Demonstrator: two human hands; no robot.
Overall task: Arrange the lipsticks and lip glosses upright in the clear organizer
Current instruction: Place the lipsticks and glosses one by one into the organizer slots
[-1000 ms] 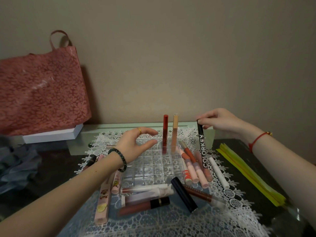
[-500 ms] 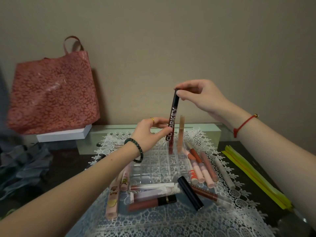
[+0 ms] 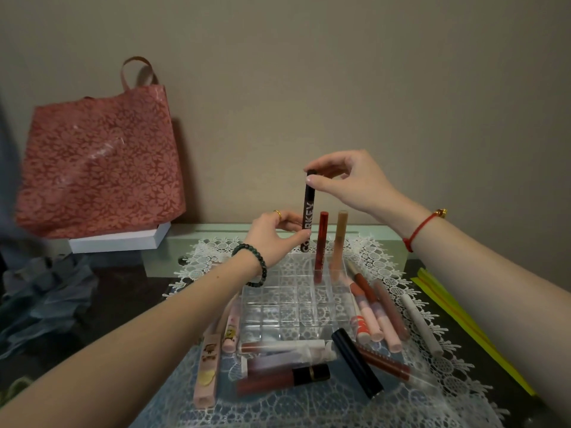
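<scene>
Both my hands pinch the black lip gloss (image 3: 309, 208), upright over the back row of the clear organizer (image 3: 296, 307): right hand (image 3: 349, 180) at its cap, left hand (image 3: 272, 237) low down. Light, stiff, likely slick; end grips suit it.

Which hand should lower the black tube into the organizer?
Right, probably. The right hand pinches the top end of the black tube from above, so it can push straight down. The left hand pinches the tube low, just above the clear organizer, and would likely hit the rim first.
</scene>
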